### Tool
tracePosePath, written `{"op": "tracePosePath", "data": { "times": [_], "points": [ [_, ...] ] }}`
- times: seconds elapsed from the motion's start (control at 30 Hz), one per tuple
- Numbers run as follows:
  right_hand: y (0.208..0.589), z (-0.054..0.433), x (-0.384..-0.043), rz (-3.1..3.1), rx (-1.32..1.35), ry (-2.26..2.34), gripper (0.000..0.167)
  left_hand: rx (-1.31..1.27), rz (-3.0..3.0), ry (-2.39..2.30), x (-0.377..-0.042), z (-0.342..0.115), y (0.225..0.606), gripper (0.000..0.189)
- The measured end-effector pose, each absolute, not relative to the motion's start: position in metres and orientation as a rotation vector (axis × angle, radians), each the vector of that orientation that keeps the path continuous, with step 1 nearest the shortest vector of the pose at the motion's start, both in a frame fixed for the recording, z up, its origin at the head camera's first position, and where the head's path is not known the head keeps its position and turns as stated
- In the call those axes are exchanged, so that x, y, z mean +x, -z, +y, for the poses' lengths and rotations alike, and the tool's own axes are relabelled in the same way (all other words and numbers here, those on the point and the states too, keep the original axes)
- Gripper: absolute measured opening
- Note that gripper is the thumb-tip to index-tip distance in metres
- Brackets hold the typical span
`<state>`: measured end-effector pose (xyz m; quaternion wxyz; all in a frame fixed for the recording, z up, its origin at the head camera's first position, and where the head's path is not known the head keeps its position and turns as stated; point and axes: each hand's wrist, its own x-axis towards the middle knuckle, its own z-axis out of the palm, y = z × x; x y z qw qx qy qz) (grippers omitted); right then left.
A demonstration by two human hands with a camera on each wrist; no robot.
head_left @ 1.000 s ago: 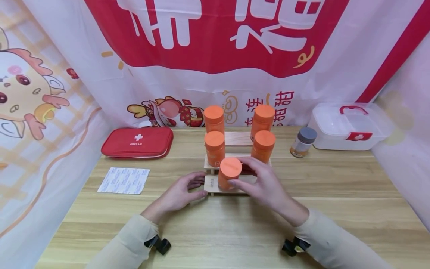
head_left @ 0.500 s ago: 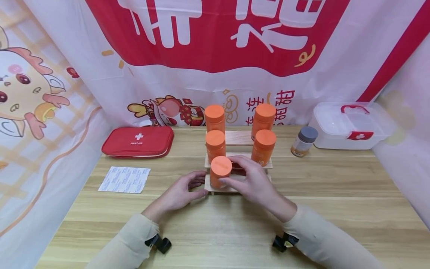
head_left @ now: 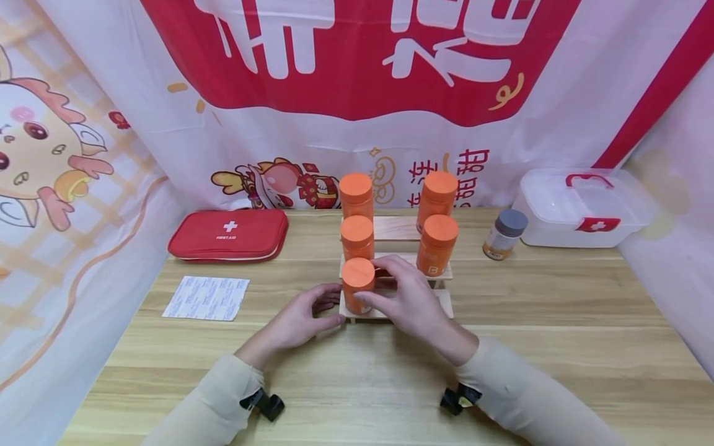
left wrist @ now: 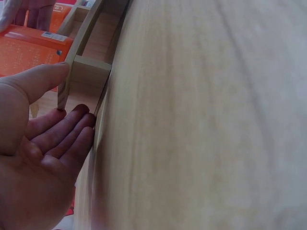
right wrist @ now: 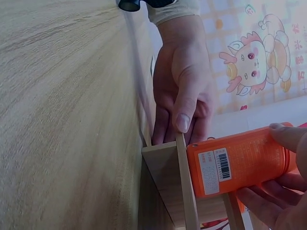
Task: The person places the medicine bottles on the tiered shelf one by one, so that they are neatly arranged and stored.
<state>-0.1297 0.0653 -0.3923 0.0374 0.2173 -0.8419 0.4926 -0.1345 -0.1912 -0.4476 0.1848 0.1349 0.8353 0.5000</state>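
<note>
My right hand (head_left: 415, 303) grips an orange pill bottle (head_left: 357, 288) between thumb and fingers, at the left end of the lowest step of a small wooden tiered rack (head_left: 443, 303). In the right wrist view the upright bottle's base is right at the step board, its barcode label (right wrist: 224, 165) showing. My left hand (head_left: 301, 319) rests at the rack's left end. Its thumb touches the step's front corner, the fingers extended beside the end. Two orange bottles stand on the middle step, one left (head_left: 357, 236) and one right (head_left: 437, 248); two more, left (head_left: 356, 193) and right (head_left: 439, 198), stand on top.
A red first aid pouch (head_left: 229, 235) lies at the back left, with a white printed sheet (head_left: 206, 298) before it. Right of the rack stand a grey-capped bottle (head_left: 504, 235) and a clear-lidded white box (head_left: 582, 210). A printed cloth (head_left: 312, 136) hangs behind the table.
My right hand has moved the orange bottle leftward along the lowest step to its left end, in front of the left middle bottle. My left hand has stayed put.
</note>
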Motion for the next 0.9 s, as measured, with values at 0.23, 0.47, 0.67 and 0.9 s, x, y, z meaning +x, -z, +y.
{"op": "tracePosePath", "data": {
  "times": [0.23,0.47,0.67,0.9],
  "points": [
    [0.3939,0.0641,-0.1292,-2.585,0.64,-1.54,0.054,0.382,2.36,-1.405,-0.1346,-0.1916,0.4479,0.064],
    [0.3948,0.0638,-0.1283,-2.561,0.663,-1.455,0.055,0.394,2.354,-1.41,-0.1345,-0.1913,0.4488,0.065],
    [0.3961,0.0648,-0.1281,-2.521,0.718,-1.372,0.055,0.373,2.346,-1.404,-0.1346,-0.1914,0.4485,0.066],
    [0.3928,0.073,-0.1239,-2.53,0.74,-1.315,0.056,0.37,2.348,-1.399,-0.1351,-0.1924,0.4508,0.067]
  ]
}}
